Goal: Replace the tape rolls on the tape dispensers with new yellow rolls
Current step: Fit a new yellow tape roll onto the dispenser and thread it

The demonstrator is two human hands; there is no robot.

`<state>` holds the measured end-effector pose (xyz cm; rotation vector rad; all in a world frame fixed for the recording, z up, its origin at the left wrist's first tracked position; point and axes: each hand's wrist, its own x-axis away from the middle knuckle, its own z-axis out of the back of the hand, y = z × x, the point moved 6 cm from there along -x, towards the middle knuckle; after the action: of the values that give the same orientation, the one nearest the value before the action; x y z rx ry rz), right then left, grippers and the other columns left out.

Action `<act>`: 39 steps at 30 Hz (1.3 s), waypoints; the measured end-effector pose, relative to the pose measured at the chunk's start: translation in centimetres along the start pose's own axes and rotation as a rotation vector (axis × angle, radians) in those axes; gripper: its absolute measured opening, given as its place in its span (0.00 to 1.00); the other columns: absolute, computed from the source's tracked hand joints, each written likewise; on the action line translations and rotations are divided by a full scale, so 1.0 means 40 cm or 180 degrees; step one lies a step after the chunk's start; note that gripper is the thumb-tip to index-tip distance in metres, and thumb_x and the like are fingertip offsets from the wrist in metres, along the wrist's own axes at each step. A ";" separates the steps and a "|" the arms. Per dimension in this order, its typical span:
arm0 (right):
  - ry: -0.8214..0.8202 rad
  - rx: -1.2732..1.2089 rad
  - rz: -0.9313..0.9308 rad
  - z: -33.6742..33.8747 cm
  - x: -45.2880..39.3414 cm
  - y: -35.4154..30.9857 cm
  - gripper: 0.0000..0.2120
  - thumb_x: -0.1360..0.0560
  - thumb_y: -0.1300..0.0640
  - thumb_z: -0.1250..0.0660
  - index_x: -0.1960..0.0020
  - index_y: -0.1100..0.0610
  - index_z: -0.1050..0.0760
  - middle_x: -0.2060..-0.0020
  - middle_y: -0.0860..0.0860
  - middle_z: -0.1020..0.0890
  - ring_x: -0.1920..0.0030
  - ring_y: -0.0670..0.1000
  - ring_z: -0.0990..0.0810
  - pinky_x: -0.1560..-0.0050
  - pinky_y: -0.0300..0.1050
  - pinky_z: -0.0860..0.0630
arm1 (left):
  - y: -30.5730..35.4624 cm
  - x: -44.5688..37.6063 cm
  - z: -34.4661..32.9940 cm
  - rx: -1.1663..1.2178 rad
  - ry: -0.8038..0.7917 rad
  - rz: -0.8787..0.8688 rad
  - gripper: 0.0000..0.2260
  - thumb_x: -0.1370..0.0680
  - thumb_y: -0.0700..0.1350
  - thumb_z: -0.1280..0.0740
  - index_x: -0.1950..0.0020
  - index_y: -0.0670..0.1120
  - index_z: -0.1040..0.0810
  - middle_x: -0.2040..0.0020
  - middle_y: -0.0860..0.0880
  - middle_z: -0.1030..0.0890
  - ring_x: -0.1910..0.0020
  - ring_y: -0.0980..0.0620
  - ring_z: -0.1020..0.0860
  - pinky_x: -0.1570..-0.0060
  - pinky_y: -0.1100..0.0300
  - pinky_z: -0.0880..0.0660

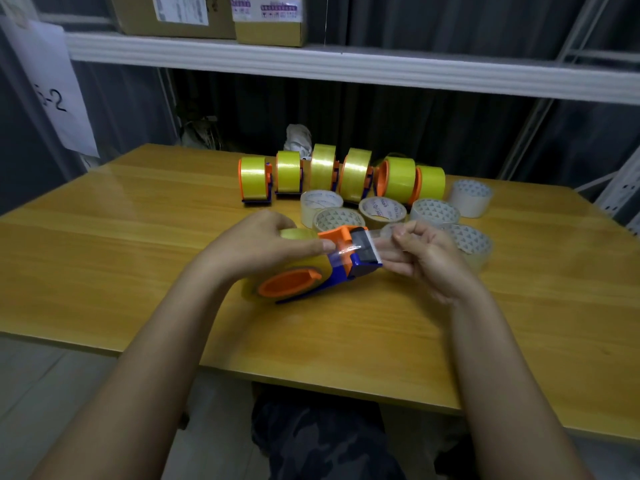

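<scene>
On the wooden surface (138,237), six dispensers with yellow rolls (322,168) stand in a row; six pale rolls (434,212) lie before them. Left hand (263,244) grips a seventh dispenser (311,275) at centre; right hand (422,251) pinches its clear tape end (388,233).

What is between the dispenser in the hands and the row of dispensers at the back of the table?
In the head view, pale, nearly used-up tape rolls lie flat on the table between the held dispenser and the back row.

Storeroom, labelled cardboard boxes (214,15) on metal shelving (346,65)
</scene>
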<state>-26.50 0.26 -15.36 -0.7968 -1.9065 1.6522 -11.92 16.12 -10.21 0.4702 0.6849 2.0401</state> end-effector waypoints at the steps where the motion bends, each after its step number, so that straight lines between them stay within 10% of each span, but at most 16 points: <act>1: -0.0063 -0.0061 -0.0010 0.002 0.000 0.002 0.05 0.20 0.63 0.40 0.55 0.59 0.29 0.58 0.58 0.14 0.58 0.53 0.14 0.63 0.40 0.18 | -0.004 -0.001 0.004 0.0060 -0.0053 -0.0002 0.41 0.43 0.71 0.36 0.40 0.44 0.22 0.46 0.47 0.20 0.52 0.52 0.22 0.54 0.55 0.23; 13: -0.0014 -0.0486 -0.0014 -0.003 0.010 0.009 0.09 0.19 0.63 0.43 0.57 0.59 0.30 0.59 0.58 0.14 0.61 0.52 0.14 0.65 0.40 0.19 | -0.028 0.003 0.007 0.0267 -0.0229 -0.0234 0.10 0.26 0.54 0.31 0.48 0.53 0.23 0.53 0.57 0.23 0.56 0.60 0.25 0.59 0.63 0.28; 22: 0.1089 0.2262 0.1217 0.017 0.063 -0.107 0.05 0.23 0.56 0.32 0.57 0.55 0.21 0.64 0.48 0.18 0.61 0.46 0.19 0.58 0.46 0.20 | -0.020 0.007 -0.018 0.0164 0.0254 -0.0241 0.25 0.37 0.69 0.34 0.57 0.48 0.24 0.58 0.49 0.20 0.58 0.50 0.22 0.59 0.48 0.23; 32: 0.1092 0.1739 0.1490 -0.035 0.071 -0.041 0.04 0.17 0.60 0.46 0.50 0.56 0.34 0.60 0.50 0.17 0.59 0.43 0.16 0.57 0.43 0.18 | -0.012 0.018 -0.030 0.0118 0.0276 -0.0255 0.18 0.27 0.61 0.34 0.53 0.46 0.24 0.56 0.48 0.19 0.56 0.50 0.21 0.55 0.46 0.22; 39: 0.1417 0.2616 0.2011 -0.022 0.086 -0.075 0.04 0.21 0.57 0.36 0.54 0.55 0.26 0.63 0.48 0.20 0.59 0.51 0.22 0.61 0.52 0.25 | -0.022 0.021 -0.027 0.0070 0.0330 -0.0214 0.18 0.27 0.62 0.34 0.54 0.47 0.24 0.56 0.49 0.19 0.57 0.50 0.21 0.54 0.45 0.22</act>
<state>-28.66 3.04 -12.31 -1.3037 -0.5756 2.1254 -12.39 16.94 -11.55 0.3512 0.7759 2.0062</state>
